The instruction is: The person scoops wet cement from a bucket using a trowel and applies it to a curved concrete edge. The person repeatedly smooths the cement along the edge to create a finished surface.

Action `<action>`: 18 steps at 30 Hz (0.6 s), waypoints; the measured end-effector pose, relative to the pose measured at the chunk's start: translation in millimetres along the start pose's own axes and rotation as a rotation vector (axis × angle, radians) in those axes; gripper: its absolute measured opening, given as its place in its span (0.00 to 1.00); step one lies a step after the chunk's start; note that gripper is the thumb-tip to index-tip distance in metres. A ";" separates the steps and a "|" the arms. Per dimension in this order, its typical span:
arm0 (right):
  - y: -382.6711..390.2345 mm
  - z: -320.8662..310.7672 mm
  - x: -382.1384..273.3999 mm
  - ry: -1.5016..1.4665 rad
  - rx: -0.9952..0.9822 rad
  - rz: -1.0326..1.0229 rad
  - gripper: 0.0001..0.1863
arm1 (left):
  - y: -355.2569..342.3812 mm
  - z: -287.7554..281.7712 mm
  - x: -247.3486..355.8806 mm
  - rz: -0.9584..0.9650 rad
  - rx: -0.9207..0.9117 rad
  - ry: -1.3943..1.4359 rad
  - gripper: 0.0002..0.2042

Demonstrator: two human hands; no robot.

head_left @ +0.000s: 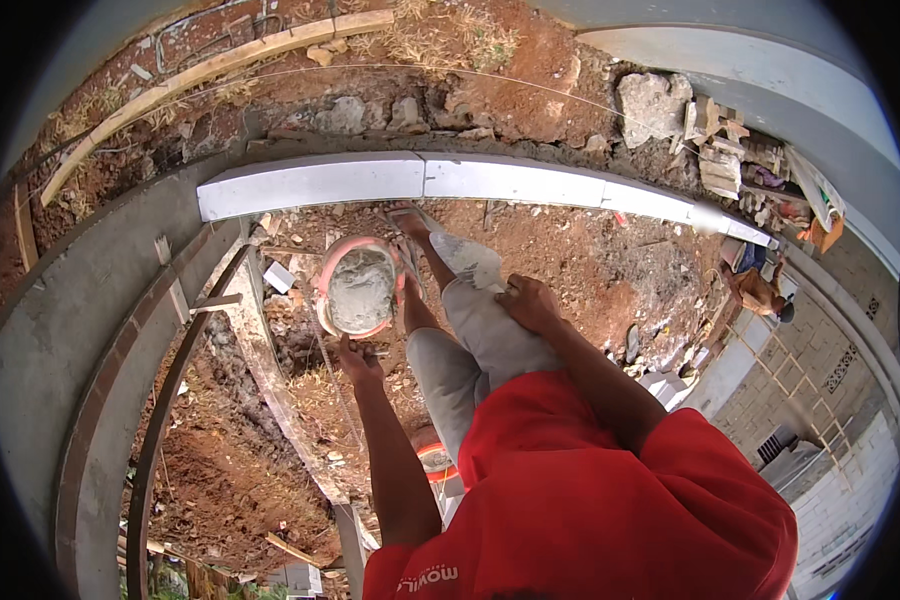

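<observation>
My left hand (361,364) is at the near rim of an orange-red bucket (322,290) holding wet grey mortar (362,290). Its fingers look closed, and a small thin piece pokes out beside them; what it is I cannot make out. My right hand (530,303) rests on my grey trouser leg (490,325) near the knee, fingers laid over the cloth. Beyond my feet runs a row of white blocks (310,185), set end to end along a low wall line, with a narrow joint between the nearest ones.
A grey plastered wall (80,290) curves along the left, with wooden battens (155,370) beside it. A second red-rimmed container (436,462) stands by my left side. Rubble (655,105) lies beyond the blocks. Another person (760,290) is at the far right, near a bamboo ladder (795,380).
</observation>
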State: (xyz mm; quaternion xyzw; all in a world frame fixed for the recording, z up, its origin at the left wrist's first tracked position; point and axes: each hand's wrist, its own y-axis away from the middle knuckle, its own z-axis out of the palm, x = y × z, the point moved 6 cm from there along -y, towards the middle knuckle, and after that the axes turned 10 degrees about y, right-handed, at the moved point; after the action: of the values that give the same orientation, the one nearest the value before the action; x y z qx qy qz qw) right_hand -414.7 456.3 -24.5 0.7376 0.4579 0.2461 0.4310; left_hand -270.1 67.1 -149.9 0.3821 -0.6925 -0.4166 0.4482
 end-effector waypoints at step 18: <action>-36.3 -28.3 -25.2 0.077 -0.080 -0.051 0.21 | -3.6 12.2 -9.5 0.017 0.000 0.054 0.20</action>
State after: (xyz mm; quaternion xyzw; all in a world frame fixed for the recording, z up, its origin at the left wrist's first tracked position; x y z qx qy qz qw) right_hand -464.5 453.1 -40.6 0.6979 0.4824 0.2814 0.4483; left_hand -278.1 77.3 -159.2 0.3873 -0.6834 -0.4021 0.4704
